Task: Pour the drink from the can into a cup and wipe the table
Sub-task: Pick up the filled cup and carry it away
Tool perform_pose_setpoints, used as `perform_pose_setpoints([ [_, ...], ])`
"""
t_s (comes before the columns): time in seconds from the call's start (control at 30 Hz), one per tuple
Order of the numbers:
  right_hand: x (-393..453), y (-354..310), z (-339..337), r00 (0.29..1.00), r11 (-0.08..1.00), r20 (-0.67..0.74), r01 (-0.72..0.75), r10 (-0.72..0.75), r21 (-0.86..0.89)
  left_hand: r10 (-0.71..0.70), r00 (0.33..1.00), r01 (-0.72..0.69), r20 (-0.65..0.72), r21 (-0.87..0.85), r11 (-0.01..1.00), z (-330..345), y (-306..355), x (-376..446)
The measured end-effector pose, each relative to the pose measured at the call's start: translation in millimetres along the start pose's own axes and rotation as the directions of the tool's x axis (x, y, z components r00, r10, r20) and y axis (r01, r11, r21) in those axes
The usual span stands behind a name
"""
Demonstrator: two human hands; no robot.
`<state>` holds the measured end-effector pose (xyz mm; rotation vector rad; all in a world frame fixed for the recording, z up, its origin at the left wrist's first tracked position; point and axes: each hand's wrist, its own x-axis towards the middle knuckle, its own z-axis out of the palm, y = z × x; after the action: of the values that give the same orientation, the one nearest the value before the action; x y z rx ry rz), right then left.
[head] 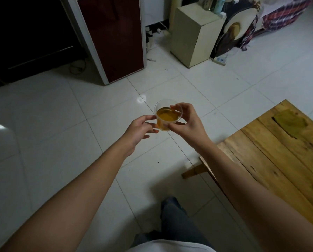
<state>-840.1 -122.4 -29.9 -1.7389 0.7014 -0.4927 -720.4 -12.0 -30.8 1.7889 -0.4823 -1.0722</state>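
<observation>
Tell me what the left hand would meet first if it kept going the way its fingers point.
Most likely the clear plastic cup of amber drink: the left hand has its fingertips almost at its side wall. Depth is unclear.

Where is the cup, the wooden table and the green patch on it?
cup (167,118): head view, on its clear side wall, over the amber drink.
wooden table (272,160): head view, on a bare plank.
green patch (290,122): head view, on its middle.
</observation>
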Motion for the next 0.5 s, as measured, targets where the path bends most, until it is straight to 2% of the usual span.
perform_pose_setpoints([
  [0.23,86.7,5.9,-9.3,1.000,1.000,-0.005,0.007,-0.007,0.001,0.008,1.000,-0.008,0.018,0.006,1.000,-13.4,33.7,82.6],
  [0.5,219.8,5.5,-36.8,0.999,1.000,-0.033,-0.005,0.005,0.004,-0.005,0.999,0.003,0.050,0.050,0.999,-25.2,107.0,212.9],
])
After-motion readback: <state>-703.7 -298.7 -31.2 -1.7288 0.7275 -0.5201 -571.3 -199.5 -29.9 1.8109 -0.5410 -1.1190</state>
